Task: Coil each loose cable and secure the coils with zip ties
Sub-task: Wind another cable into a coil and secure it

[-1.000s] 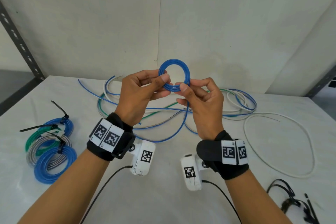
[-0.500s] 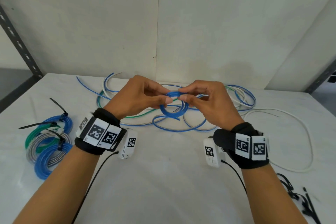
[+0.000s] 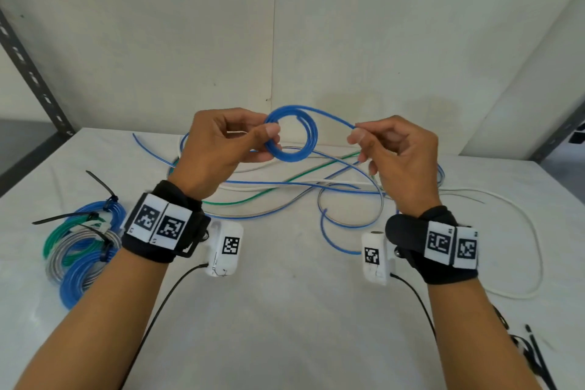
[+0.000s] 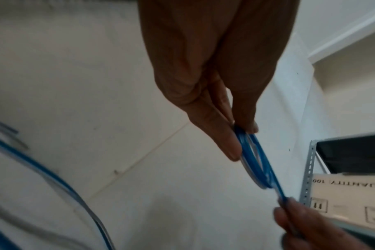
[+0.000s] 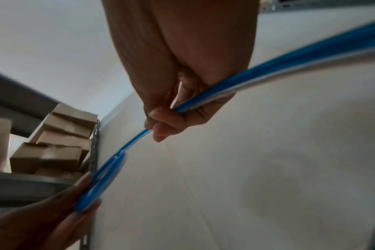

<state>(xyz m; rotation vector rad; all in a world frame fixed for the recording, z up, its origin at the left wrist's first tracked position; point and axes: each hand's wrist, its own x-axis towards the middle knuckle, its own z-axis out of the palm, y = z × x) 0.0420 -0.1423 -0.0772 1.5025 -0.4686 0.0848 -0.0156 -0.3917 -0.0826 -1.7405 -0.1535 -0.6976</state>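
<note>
A small blue cable coil (image 3: 292, 133) is held up above the white table (image 3: 285, 310). My left hand (image 3: 269, 139) pinches the coil's left side between thumb and fingers (image 4: 235, 148). To its right, my right hand (image 3: 356, 133) pinches the same blue cable's loose strand (image 5: 268, 71), which runs from the coil's top through the fingers and down to the table. Loose blue, green, white and grey cables (image 3: 300, 190) lie tangled on the table behind the hands. Finished coils (image 3: 79, 250) tied with black zip ties lie at the left.
Spare black zip ties (image 3: 531, 355) lie at the table's front right corner. A long white cable (image 3: 535, 244) loops across the right side. Metal shelf uprights (image 3: 31, 73) stand at both back corners, with cardboard boxes (image 5: 60, 140) on the shelving.
Both hands have risen from low near the table. The right hand has drawn away to the right along the strand, and the coil now stands upright in the left hand.
</note>
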